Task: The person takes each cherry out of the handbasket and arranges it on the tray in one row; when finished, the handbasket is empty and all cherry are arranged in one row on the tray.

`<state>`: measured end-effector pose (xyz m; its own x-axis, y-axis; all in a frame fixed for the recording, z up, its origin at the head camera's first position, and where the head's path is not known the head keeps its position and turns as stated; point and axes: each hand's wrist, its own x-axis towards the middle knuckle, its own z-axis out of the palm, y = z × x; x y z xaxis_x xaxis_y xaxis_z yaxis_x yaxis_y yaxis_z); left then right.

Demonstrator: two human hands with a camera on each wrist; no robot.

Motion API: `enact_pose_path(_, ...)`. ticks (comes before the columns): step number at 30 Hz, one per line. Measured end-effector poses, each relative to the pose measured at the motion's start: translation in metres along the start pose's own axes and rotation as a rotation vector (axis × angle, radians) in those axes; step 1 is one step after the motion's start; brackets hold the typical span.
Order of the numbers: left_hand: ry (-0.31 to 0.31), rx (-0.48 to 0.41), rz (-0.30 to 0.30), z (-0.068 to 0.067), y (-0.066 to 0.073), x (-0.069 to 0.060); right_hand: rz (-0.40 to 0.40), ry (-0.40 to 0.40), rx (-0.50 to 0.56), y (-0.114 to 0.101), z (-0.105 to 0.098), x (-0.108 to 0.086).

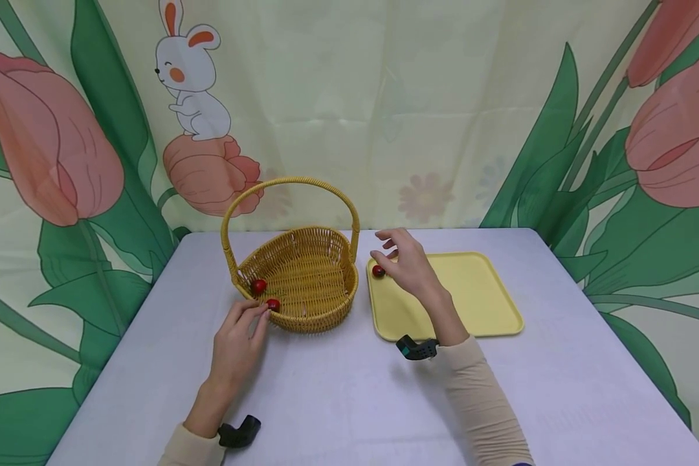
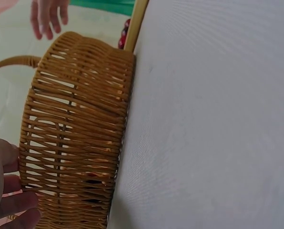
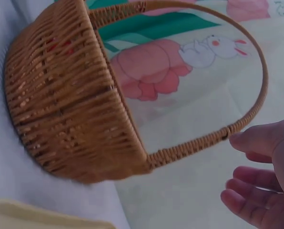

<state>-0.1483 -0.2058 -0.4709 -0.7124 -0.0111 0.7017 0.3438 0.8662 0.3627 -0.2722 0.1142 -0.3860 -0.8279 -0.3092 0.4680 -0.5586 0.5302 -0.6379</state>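
Fingers (image 1: 260,313) of the left hand (image 1: 235,343) reach to the near left rim of a wicker basket (image 1: 309,323); whether they are clamped on that rim or only rest against it, the views do not tell. Just past their tips a small red fruit (image 1: 273,305) shows at the inner side of the rim, and it is unclear whether they touch it. A second red fruit (image 1: 259,287) lies in the basket, a little farther beyond the same fingers.

On the other side of the basket, the fingers of the right hand (image 1: 410,268) stand apart, the thumb spread away from the rest, with nothing between them. They hang in the air over the far left part of a pale yellow tray (image 1: 472,294). Right below the thumb, a glossy red fruit (image 1: 378,272) sits near the tray's edge; the left wrist view shows a few red fruits (image 2: 124,33) together there, partly hidden by the wicker.

To the left of the right fingers, the basket's arched handle (image 1: 294,181) rises upright. Back from the fingers, each wrist carries a black device, one by the left sleeve (image 1: 195,446) and one by the right sleeve (image 1: 483,395). Under both hands spreads the white-covered counter (image 1: 326,401), and beyond the fingertips hangs a backdrop (image 1: 326,84) with tulips and a rabbit (image 1: 192,84)
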Motion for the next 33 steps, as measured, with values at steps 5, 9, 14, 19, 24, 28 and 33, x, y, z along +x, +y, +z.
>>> enact_pose_path(5,0.01,-0.004,0.002,0.0,-0.001,-0.001,-0.051,-0.039,-0.012,-0.014,0.012,0.004)
enact_pose_path(9,0.017,-0.004,0.002,0.002,-0.002,-0.002,-0.097,-0.086,-0.015,-0.026,0.027,0.008)
enact_pose_path(14,0.017,-0.006,0.0,0.002,-0.001,-0.003,-0.126,-0.153,-0.021,-0.038,0.048,0.011)
enact_pose_path(19,0.016,-0.009,0.006,0.001,0.002,-0.003,-0.131,-0.232,-0.015,-0.045,0.071,0.015)
enact_pose_path(24,0.013,-0.007,0.011,0.001,0.002,-0.002,-0.128,-0.29,-0.003,-0.052,0.089,0.021)
enact_pose_path(28,0.012,-0.005,0.014,0.001,0.001,0.0,-0.134,-0.346,-0.015,-0.059,0.102,0.024)
enact_pose_path(33,0.013,0.003,0.02,0.0,0.0,0.001,-0.135,-0.419,-0.034,-0.067,0.118,0.024)
